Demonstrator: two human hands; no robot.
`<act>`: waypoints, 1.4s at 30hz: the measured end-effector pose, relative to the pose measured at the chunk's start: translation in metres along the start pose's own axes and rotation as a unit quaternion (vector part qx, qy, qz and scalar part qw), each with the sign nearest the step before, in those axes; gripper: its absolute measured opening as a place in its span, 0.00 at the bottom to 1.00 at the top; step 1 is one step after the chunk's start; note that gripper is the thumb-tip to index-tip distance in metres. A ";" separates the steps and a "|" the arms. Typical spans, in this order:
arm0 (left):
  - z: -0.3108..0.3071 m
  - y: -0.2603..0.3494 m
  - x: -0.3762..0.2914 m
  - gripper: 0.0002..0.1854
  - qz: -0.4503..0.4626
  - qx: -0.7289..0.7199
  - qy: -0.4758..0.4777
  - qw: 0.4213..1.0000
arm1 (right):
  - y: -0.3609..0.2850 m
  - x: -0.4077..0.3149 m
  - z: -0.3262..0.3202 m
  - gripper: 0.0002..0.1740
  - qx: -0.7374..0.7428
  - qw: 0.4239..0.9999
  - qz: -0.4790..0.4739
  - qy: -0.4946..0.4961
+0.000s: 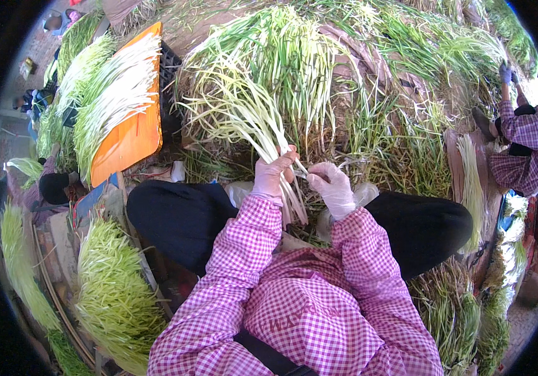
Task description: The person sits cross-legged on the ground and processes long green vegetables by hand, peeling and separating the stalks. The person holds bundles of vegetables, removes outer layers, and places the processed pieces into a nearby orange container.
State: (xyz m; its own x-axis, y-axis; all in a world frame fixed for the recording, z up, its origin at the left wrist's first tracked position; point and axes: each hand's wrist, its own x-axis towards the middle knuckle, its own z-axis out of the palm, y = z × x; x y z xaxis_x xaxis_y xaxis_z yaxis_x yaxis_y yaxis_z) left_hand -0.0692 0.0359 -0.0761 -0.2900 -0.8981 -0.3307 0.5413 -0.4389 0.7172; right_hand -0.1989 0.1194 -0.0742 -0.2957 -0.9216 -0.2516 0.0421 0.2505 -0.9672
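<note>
My left hand point(276, 171) is closed around a bunch of pale garlic greens point(259, 134). Their yellow-green leaves fan out up and to the left, and the white stalk ends point(292, 202) hang below my fist. To its right, my right hand point(332, 185), in a thin whitish glove, pinches one stalk point(301, 165) that slants out of the bunch. The fingers partly hide its end. Just beyond both hands lies a large heap of untrimmed garlic greens point(292, 70), with brownish root ends towards me.
An orange board point(130, 141) at left carries white stalks point(130, 70), beside a black crate point(169, 70). Cut greens point(113, 291) lie at lower left. My dark-clad knees point(175, 216) flank my hands. A co-worker point(527, 136) sits at right near a pale bundle point(470, 188); other people are at far left.
</note>
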 end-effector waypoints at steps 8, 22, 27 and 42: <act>0.004 0.003 -0.008 0.15 -0.034 0.064 -0.016 0.997 | -0.011 0.005 0.004 0.07 0.012 0.998 0.019 -0.058; 0.010 0.027 -0.015 0.17 -0.104 0.083 -0.123 0.983 | -0.008 0.006 -0.015 0.06 0.418 0.859 0.197 -0.218; 0.013 0.027 -0.017 0.20 -0.087 0.102 -0.118 0.984 | -0.003 0.003 -0.008 0.05 0.467 0.830 0.201 -0.229; 0.010 0.025 -0.015 0.19 -0.079 0.073 -0.125 0.986 | -0.027 -0.013 -0.001 0.03 0.112 0.991 0.038 -0.062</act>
State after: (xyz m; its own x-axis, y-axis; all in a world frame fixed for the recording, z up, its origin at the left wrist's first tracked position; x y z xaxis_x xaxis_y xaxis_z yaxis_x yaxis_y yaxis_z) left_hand -0.0593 0.0391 -0.0468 -0.5568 -0.7755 -0.2977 0.3587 -0.5477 0.7559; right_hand -0.1968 0.1250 -0.0449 -0.1651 -0.9356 -0.3121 0.2748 0.2603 -0.9256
